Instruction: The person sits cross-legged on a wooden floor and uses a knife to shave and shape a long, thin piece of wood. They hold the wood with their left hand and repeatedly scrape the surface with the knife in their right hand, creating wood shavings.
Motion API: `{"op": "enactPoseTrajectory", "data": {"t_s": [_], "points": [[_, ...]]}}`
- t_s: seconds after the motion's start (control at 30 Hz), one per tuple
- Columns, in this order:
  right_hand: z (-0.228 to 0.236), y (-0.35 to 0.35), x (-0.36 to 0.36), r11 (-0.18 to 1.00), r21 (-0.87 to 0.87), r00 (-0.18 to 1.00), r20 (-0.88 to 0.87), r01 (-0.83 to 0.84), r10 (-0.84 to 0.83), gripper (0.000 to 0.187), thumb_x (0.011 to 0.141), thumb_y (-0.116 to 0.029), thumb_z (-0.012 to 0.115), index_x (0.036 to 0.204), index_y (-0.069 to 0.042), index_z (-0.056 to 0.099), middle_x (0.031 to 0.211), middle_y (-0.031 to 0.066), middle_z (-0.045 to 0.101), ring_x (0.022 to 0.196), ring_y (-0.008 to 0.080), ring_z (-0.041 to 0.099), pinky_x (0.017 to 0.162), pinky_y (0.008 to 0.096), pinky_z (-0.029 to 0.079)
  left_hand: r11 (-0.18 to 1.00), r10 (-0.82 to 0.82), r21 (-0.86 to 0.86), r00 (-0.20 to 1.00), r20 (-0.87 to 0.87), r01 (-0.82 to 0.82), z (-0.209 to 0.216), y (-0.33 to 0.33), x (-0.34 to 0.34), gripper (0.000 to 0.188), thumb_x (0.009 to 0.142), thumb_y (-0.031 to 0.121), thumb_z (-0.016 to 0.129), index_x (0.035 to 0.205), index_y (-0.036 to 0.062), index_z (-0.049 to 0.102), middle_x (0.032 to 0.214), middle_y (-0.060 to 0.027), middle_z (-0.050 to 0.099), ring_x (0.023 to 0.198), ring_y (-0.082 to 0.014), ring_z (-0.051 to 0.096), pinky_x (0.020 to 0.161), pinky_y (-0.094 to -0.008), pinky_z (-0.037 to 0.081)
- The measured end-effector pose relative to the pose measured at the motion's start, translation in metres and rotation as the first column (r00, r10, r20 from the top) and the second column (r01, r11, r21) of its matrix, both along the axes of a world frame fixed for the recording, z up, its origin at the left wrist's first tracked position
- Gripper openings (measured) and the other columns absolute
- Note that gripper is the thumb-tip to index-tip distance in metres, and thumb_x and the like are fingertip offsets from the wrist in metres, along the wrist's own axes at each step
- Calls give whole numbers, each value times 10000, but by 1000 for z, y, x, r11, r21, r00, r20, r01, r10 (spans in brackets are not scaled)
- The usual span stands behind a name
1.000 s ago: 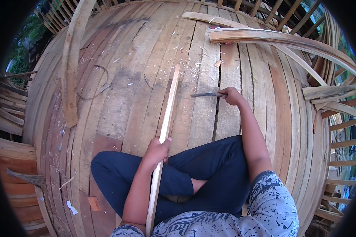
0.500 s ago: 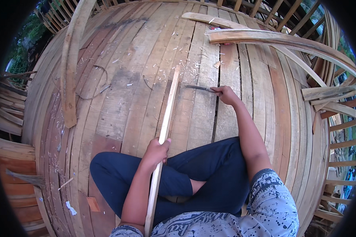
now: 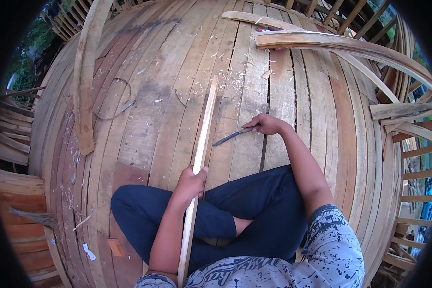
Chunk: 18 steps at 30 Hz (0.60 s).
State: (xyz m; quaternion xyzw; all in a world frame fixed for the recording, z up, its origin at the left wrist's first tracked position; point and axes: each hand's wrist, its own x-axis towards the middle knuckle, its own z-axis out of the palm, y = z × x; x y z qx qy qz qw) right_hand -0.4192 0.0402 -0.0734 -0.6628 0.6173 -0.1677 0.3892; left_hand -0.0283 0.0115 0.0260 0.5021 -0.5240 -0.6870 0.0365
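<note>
The pale wooden strip (image 3: 204, 129) is gripped near mid-length by the left hand (image 3: 191, 185), apparently for steadiness, and angled toward the plank floor's (image 3: 139, 144) far edge, while the dark-bladed knife (image 3: 229, 138) is clasped by the right hand (image 3: 268, 125), tip just beside the strip.

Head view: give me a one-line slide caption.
Seated cross-legged on a plank floor, with a long wooden strip in the left hand and a slim dark tool in the right hand.
</note>
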Motion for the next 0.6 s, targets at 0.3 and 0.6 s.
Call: {"op": "enactPoseTrajectory", "data": {"t_s": [0.3, 0.6], "points": [[7, -6, -29, 944, -57, 942, -68, 326, -330, 477, 892, 55, 639, 1312, -163, 699, 1191, 170, 730, 1014, 243, 699, 935, 348, 521, 1000, -2, 13, 1000, 11, 1, 4, -1, -4, 243, 1023, 258, 601, 960, 29, 548, 731, -7, 506, 548, -95, 485, 468, -288, 429], [6, 17, -42, 726, -253, 696, -212, 639, -686, 415, 897, 9, 647, 1284, -129, 706, 1145, 173, 743, 1011, 245, 724, 932, 341, 532, 1000, 10, -12, 1000, 21, -10, -1, 4, -8, 281, 1034, 241, 597, 851, 40, 525, 651, -8, 497, 488, -103, 482, 437, -298, 417]]}}
